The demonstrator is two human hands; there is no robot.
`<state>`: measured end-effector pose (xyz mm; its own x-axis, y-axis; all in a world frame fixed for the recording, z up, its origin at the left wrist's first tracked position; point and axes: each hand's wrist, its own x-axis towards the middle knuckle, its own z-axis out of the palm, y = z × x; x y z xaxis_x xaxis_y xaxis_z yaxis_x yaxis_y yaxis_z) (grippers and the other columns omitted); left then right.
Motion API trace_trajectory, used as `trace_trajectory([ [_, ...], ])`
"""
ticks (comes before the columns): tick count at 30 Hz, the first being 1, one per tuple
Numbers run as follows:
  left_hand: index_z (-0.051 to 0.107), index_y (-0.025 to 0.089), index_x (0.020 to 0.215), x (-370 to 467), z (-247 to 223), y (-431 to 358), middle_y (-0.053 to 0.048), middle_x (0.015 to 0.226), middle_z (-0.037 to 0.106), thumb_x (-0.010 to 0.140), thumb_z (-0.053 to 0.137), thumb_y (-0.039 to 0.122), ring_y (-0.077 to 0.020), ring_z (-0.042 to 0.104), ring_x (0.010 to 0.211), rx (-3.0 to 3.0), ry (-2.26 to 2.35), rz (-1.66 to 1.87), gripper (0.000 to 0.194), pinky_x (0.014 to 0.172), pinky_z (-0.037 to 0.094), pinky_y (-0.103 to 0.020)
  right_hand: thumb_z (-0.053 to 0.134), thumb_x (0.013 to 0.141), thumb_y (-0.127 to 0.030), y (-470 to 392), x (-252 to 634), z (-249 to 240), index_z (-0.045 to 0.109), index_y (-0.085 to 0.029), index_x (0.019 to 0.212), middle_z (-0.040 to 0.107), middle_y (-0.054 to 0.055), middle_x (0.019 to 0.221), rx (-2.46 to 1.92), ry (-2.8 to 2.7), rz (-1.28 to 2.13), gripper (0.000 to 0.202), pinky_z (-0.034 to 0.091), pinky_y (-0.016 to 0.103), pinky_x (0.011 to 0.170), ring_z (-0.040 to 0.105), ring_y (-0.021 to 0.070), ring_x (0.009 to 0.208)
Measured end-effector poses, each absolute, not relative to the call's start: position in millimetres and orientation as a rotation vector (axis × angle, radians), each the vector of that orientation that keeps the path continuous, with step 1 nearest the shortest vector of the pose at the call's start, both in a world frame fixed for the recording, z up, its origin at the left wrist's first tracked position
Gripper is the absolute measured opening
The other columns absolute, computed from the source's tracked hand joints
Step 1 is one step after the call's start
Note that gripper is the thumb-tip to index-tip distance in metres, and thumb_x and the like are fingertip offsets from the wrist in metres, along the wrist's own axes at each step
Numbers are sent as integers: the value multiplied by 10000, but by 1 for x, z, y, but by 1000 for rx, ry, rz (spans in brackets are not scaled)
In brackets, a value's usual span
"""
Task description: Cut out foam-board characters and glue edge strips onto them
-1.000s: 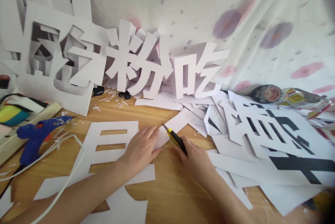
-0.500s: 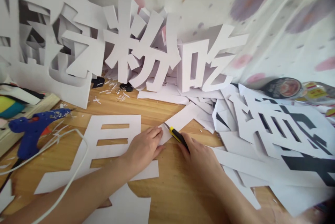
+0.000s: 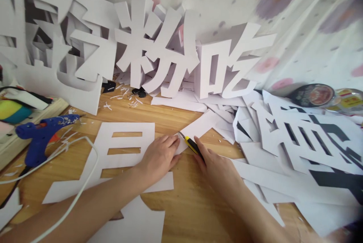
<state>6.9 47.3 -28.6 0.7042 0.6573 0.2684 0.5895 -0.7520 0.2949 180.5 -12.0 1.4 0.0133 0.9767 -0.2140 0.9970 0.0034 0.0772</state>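
Observation:
My right hand [image 3: 217, 167] grips a yellow-and-black utility knife [image 3: 193, 145], its fingers wrapped round the handle. The blade points up and left, its tip at the surface of a narrow white strip [image 3: 200, 125], which lies slantwise on the wooden table. My left hand [image 3: 161, 156] holds the near end of this strip down, thumb apart from the bent fingers, just left of the blade. Part of the strip is hidden under that hand. Beneath and beside my left forearm lies a flat white cut-out character [image 3: 127, 127] with rectangular slots.
Raised white characters [image 3: 167, 57] stand along the back, beside a large cut-out sheet [image 3: 82, 95]. A blue glue gun [image 3: 38, 137] lies left, its pale cable crossing over my left forearm. White offcuts [image 3: 269, 176] pile up at right, near a tape roll [image 3: 313, 95]. Scraps dot the wooden table [image 3: 187, 197].
The view has shifted slightly, so most things sit a little further right. Both hands keep nearly the same place on the strip and knife.

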Motion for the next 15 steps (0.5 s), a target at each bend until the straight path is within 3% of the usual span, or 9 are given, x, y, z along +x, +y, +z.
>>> trace_trajectory([
  [6,530,116,1102,9,-29,48,-122,1093,591,839,496,262,-244,539,935,2699,1020,526,302,812,478,-406,448,858,-135,-8,179,11,129,-214,1430,629,17,695,1845,2074,-50,660,193,253,370,591,143,483],
  [15,529,104,1113,11,-33,45,-125,1090,590,855,464,258,-239,519,933,2708,1061,553,307,819,464,-398,454,820,-84,-10,177,16,135,-189,1430,586,0,624,1749,2113,-29,696,203,252,368,568,130,462],
])
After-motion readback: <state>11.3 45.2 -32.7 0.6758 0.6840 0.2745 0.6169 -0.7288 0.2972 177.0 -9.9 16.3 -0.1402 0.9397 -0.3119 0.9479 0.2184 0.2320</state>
